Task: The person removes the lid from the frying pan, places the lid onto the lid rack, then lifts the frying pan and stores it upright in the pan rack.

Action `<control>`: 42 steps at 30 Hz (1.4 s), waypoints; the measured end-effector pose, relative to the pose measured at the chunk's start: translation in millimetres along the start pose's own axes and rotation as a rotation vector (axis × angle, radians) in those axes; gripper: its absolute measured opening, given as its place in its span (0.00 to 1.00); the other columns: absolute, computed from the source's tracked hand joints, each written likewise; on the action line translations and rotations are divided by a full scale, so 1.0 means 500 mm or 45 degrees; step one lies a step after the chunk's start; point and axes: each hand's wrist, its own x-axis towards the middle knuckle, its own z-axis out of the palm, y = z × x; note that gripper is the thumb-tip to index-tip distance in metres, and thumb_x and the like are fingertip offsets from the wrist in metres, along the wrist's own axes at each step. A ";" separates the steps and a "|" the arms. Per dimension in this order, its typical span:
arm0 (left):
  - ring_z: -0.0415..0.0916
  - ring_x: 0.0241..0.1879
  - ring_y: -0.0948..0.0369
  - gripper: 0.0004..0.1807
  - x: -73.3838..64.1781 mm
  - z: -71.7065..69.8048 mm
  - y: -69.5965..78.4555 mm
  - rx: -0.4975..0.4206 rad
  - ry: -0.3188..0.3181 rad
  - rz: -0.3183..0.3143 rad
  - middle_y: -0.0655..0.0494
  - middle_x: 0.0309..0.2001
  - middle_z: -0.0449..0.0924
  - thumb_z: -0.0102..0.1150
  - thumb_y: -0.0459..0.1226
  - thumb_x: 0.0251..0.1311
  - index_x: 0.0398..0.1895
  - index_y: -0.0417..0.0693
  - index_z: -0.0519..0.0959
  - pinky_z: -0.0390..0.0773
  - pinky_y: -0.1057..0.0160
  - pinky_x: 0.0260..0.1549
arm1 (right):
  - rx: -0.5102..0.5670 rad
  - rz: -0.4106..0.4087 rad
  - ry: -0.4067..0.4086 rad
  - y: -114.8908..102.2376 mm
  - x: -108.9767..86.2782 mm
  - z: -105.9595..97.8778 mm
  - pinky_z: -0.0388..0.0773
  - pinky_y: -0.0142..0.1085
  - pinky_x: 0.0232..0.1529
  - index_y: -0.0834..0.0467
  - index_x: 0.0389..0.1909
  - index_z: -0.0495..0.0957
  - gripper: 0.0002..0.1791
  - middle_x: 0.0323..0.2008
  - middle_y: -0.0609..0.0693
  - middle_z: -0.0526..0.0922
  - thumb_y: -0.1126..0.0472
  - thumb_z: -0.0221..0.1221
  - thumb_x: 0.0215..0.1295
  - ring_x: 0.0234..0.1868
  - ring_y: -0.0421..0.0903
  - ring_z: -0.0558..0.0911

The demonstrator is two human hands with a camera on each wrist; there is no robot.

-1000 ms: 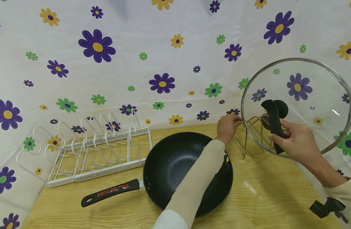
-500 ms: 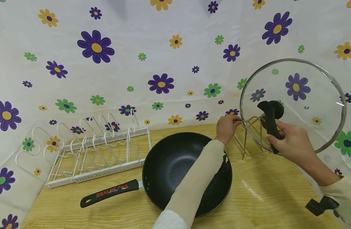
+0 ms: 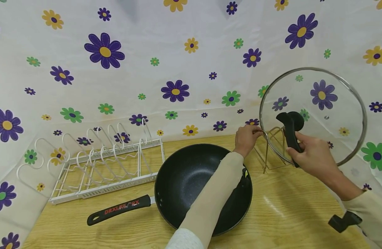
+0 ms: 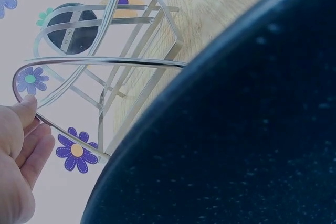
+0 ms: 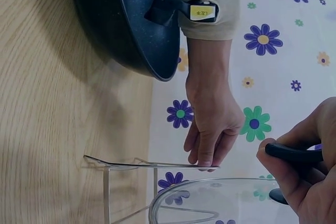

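Note:
In the head view, my left hand (image 3: 246, 140) pinches the top of the near loop of a metal wire lid rack (image 3: 266, 155). That loop also shows between thumb and fingers of the left hand (image 4: 23, 150) in the left wrist view. My right hand (image 3: 317, 155) grips the black handle (image 3: 292, 136) of a large glass pan lid (image 3: 343, 100). Tilted nearly upright, the lid overlaps the rack at its lower left. Its rim (image 5: 155, 208) lies just beyond the near loop in the right wrist view.
A black wok (image 3: 191, 183) stands mid-table under my left forearm, its handle (image 3: 119, 209) pointing left. Behind that handle is a white wire dish rack (image 3: 116, 185). A flower-patterned sheet (image 3: 141, 41) covers the wall behind the wooden table (image 3: 281, 221).
The lid and my right hand have moved left and slightly down, with the lid's right edge coming in closer to the rack. My left hand keeps its hold on the rack.

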 end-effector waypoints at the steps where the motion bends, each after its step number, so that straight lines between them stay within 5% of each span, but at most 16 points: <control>1: 0.86 0.42 0.68 0.10 0.000 0.000 -0.001 0.005 0.003 0.001 0.63 0.41 0.90 0.63 0.45 0.68 0.44 0.55 0.91 0.76 0.77 0.36 | 0.008 0.003 -0.005 0.001 0.001 0.002 0.58 0.34 0.13 0.77 0.68 0.67 0.33 0.17 0.53 0.84 0.67 0.65 0.66 0.10 0.36 0.69; 10: 0.86 0.41 0.68 0.11 0.001 0.005 -0.007 -0.001 0.005 0.011 0.63 0.41 0.90 0.63 0.46 0.67 0.44 0.56 0.91 0.77 0.77 0.35 | 0.050 -0.007 -0.013 0.004 0.005 0.016 0.64 0.34 0.13 0.74 0.61 0.73 0.25 0.17 0.51 0.83 0.70 0.65 0.64 0.12 0.38 0.75; 16: 0.86 0.40 0.68 0.10 0.002 0.006 -0.008 0.000 0.005 0.010 0.63 0.41 0.90 0.64 0.46 0.68 0.43 0.56 0.91 0.78 0.77 0.35 | 0.059 0.000 0.000 0.007 0.005 0.023 0.66 0.33 0.15 0.77 0.61 0.73 0.27 0.28 0.61 0.81 0.70 0.66 0.63 0.15 0.35 0.75; 23: 0.87 0.41 0.68 0.10 0.000 0.004 -0.008 -0.005 0.013 0.008 0.62 0.41 0.90 0.64 0.46 0.68 0.44 0.56 0.91 0.78 0.76 0.35 | 0.052 0.001 -0.003 0.005 0.006 0.030 0.63 0.34 0.13 0.76 0.61 0.73 0.27 0.17 0.49 0.83 0.71 0.66 0.63 0.12 0.38 0.73; 35: 0.87 0.41 0.66 0.10 0.001 0.001 -0.013 -0.074 0.031 -0.012 0.60 0.41 0.90 0.65 0.45 0.67 0.43 0.53 0.91 0.77 0.76 0.35 | 0.076 0.042 -0.045 0.009 0.008 0.043 0.63 0.35 0.11 0.81 0.66 0.66 0.33 0.17 0.50 0.83 0.69 0.64 0.65 0.11 0.41 0.74; 42: 0.87 0.42 0.66 0.10 -0.001 0.002 -0.012 -0.077 0.021 -0.024 0.60 0.42 0.90 0.65 0.45 0.67 0.44 0.53 0.91 0.78 0.75 0.37 | 0.071 0.032 -0.023 0.015 0.007 0.051 0.66 0.35 0.11 0.75 0.60 0.74 0.25 0.17 0.52 0.83 0.72 0.63 0.63 0.12 0.41 0.75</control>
